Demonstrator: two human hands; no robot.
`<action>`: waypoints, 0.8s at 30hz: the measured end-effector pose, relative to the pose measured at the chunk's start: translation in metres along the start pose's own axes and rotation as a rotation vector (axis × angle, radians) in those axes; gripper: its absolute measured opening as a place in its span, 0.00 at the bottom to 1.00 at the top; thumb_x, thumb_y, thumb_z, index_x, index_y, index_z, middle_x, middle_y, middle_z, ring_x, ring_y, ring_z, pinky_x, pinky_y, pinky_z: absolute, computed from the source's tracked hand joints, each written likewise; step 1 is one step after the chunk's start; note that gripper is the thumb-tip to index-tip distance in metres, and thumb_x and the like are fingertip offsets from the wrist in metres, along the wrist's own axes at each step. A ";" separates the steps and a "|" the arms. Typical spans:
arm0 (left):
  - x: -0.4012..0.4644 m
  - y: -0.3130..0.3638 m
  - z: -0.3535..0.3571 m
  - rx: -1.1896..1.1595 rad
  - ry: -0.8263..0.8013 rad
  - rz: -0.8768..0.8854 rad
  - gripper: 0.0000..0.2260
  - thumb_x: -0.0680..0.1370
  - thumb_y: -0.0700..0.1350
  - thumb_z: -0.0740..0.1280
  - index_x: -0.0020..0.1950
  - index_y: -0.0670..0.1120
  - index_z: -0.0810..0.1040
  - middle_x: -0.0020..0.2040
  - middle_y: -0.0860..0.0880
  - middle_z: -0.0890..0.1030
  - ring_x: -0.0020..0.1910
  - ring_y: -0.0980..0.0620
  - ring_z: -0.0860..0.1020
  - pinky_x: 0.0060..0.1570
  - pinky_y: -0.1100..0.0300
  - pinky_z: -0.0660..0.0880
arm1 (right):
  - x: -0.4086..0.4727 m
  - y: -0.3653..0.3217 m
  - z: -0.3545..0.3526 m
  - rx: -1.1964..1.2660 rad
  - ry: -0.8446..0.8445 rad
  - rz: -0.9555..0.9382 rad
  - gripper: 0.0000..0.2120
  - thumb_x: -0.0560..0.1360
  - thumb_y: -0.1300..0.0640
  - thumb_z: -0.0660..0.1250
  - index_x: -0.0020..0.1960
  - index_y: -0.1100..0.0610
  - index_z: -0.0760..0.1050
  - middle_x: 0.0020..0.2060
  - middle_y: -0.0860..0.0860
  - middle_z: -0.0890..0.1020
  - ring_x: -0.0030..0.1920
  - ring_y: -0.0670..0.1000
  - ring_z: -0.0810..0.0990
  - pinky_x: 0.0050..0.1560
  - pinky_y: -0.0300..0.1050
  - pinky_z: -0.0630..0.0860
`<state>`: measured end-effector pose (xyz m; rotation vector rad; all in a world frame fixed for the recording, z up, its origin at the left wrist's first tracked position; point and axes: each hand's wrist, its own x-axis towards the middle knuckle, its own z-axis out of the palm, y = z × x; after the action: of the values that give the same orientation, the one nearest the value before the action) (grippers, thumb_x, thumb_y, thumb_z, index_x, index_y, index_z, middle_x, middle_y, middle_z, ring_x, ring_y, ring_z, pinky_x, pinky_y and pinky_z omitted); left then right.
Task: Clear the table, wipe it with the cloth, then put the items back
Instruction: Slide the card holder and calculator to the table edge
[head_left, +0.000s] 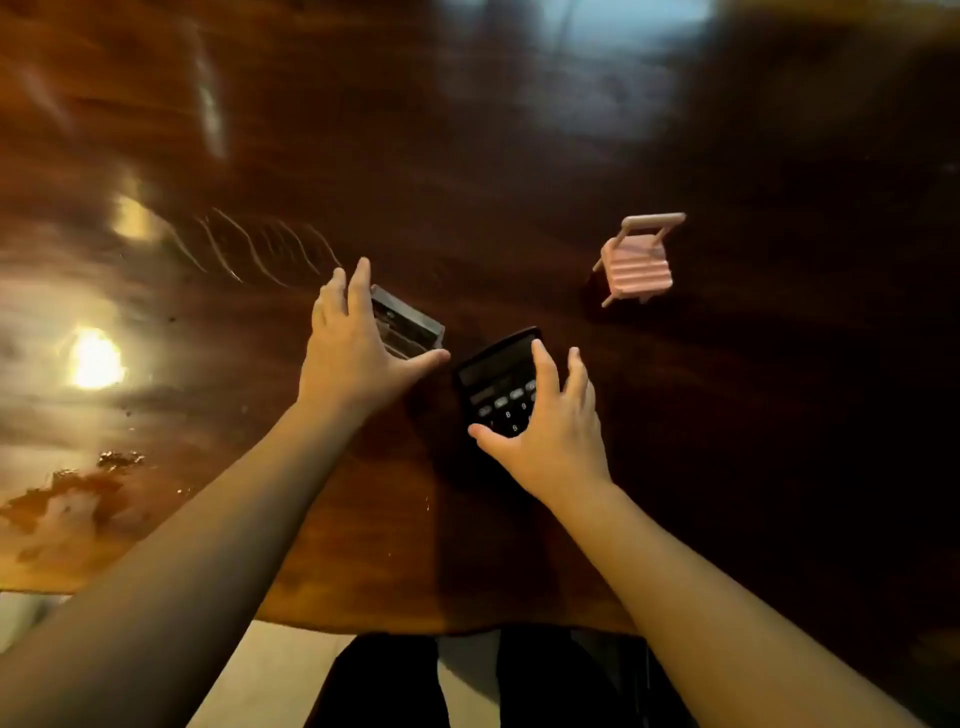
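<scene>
While both arms reach out over the dark wooden worktop (519, 156), each hand is set on its own item — two things handled at once. The left hand (353, 343) is spread wide over a small grey box-like object (410, 325): fingers past its far left end, thumb stretched along its near right edge, palm above it. It brackets the box but I cannot tell whether it is gripping or only closing in. The right hand (550, 431) lies over the near right part of a black calculator (496, 387), thumb at the near left edge, fingers curled over the right side, keys and display showing at the far end. The calculator sits skewed, just right of the box and close to it. Again a wide, half-curled hand; whether it has hold I cannot tell.

A small pink toy chair (638, 260) stands well apart at far right, upright, untouched. A wet patch (67, 499) and some dark crumbs lie at near left by the worktop's edge — likely the reason for the wiping. No cloth is in view.

Judgement: either clearing or putting back; the spill unwiped suggests clearing. The pinch across each item's width suits lifting flat things off a glossy top. Risk — the calculator slipping from a one-sided hold.
</scene>
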<state>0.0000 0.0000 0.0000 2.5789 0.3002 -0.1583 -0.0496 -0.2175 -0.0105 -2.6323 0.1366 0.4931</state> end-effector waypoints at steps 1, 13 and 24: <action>0.003 -0.002 0.005 0.000 0.004 -0.001 0.58 0.64 0.70 0.75 0.82 0.51 0.46 0.82 0.40 0.53 0.81 0.41 0.50 0.75 0.43 0.58 | 0.002 0.002 0.006 -0.005 -0.006 0.008 0.58 0.64 0.29 0.74 0.80 0.42 0.41 0.82 0.59 0.47 0.80 0.64 0.51 0.76 0.65 0.60; 0.017 -0.014 0.039 -0.041 0.092 0.003 0.53 0.65 0.59 0.81 0.81 0.46 0.54 0.74 0.42 0.66 0.72 0.43 0.67 0.66 0.49 0.72 | 0.014 0.013 0.029 -0.090 0.052 0.026 0.61 0.60 0.26 0.72 0.80 0.44 0.42 0.77 0.63 0.60 0.76 0.64 0.60 0.72 0.64 0.64; -0.008 -0.057 -0.001 -0.161 0.205 -0.129 0.51 0.64 0.63 0.79 0.79 0.48 0.57 0.73 0.45 0.68 0.71 0.45 0.69 0.65 0.52 0.70 | 0.010 -0.030 0.021 -0.005 0.088 -0.090 0.60 0.57 0.27 0.71 0.79 0.43 0.46 0.74 0.59 0.62 0.73 0.62 0.61 0.69 0.63 0.69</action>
<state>-0.0217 0.0465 -0.0260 2.4186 0.5333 0.0817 -0.0416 -0.1813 -0.0188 -2.6525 0.0434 0.3483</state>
